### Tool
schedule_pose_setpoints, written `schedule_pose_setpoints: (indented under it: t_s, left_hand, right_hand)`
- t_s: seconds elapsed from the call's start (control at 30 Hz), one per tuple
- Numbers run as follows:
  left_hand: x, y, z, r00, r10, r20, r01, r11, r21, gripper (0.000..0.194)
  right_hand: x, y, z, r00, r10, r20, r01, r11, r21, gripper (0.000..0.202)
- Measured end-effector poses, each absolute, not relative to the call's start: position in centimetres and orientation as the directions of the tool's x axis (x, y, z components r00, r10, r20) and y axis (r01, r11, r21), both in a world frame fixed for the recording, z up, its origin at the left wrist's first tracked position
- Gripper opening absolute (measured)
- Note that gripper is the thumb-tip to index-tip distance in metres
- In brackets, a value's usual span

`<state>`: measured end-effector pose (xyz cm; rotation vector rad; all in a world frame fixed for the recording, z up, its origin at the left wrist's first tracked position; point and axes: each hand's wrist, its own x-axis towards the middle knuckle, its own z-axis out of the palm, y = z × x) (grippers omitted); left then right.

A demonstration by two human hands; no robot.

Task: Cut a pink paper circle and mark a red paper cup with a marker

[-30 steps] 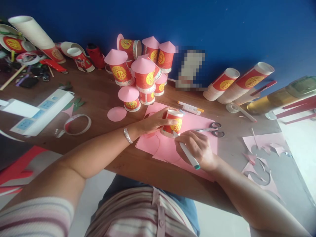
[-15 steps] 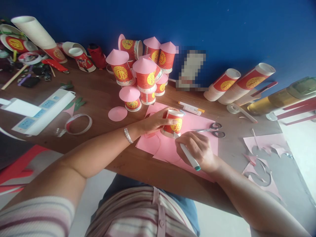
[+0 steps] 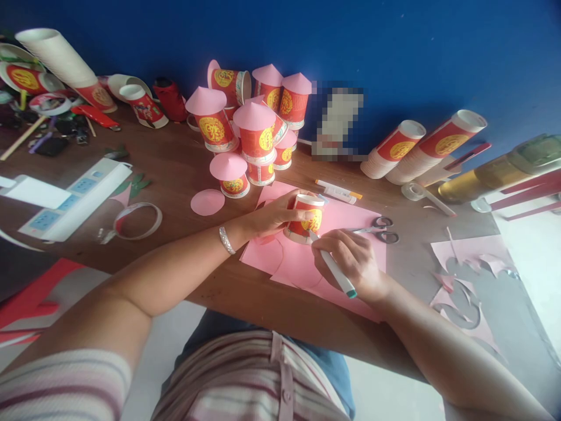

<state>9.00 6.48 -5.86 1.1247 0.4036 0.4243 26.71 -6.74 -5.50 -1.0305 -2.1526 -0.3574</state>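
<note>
In my left hand (image 3: 280, 214) is a red paper cup (image 3: 310, 206) with a yellow emblem, held tilted above pink paper (image 3: 293, 266). My right hand (image 3: 348, 260) grips a white marker pen (image 3: 336, 273) with a green end. The pen's tip meets or nearly meets the white band at the cup's lower edge; I cannot tell which. Scissors (image 3: 382, 229) lie on the pink paper, just beyond the right hand. A pink paper disc (image 3: 207, 202) rests on the table, left of the paper. Behind it stand several cups with pink cone tops (image 3: 254, 116).
Stacked paper cups (image 3: 447, 140) and a gold bottle (image 3: 482, 175) stand at the right rear. Paper scraps (image 3: 468, 316) lie at the right edge. On the left are a power strip (image 3: 79, 199), a tape roll (image 3: 137, 221) and a leaning cup stack (image 3: 61, 58). Two markers (image 3: 337, 192) lie behind the paper.
Both hands keep their hold on the cup and marker. The pen has shifted very slightly against the cup; the whole view has drifted a little to the left.
</note>
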Motion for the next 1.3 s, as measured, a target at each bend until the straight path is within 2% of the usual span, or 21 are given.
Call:
schedule_pose_setpoints:
  t_s: [0.7,1.3]
  left_hand:
    - [9.1,7.1,-7.1,0.869,0.487,-0.087,-0.153,0.431,0.889,0.05]
    - [9.0,7.4,-7.6,0.858,0.508,-0.079,-0.163,0.413,0.896,0.052]
  right_hand:
    - [26.6,-7.2,-5.2,-0.436,0.595,0.675,0.77,0.635,-0.062,0.024]
    - [26.8,-7.0,-5.0,-0.436,0.588,0.681,0.786,0.617,-0.03,0.022]
